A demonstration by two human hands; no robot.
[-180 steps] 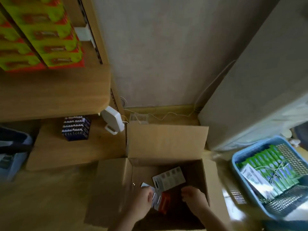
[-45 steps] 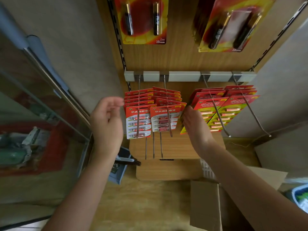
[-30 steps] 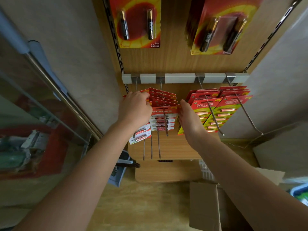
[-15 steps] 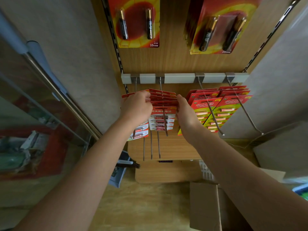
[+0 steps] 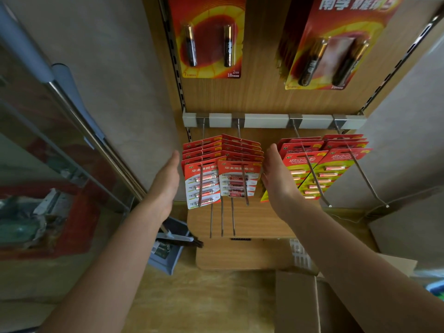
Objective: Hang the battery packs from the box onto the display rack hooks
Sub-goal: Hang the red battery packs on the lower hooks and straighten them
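Now L hand (image 5: 165, 181), R hand (image 5: 276, 181) flank card packs (image 5: 209, 169).

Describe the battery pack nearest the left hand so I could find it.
Find the grey rail across the wooden panel; follow its leftmost hook. The front pack there hangs just right of the left hand. It is red over white, unlike the yellow packs further right, and hangs lower than its red neighbour.

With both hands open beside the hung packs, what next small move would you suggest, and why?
Probably lower the right hand to the box for another pack: both it and the left hand are empty, and the red packs hang on hooks.
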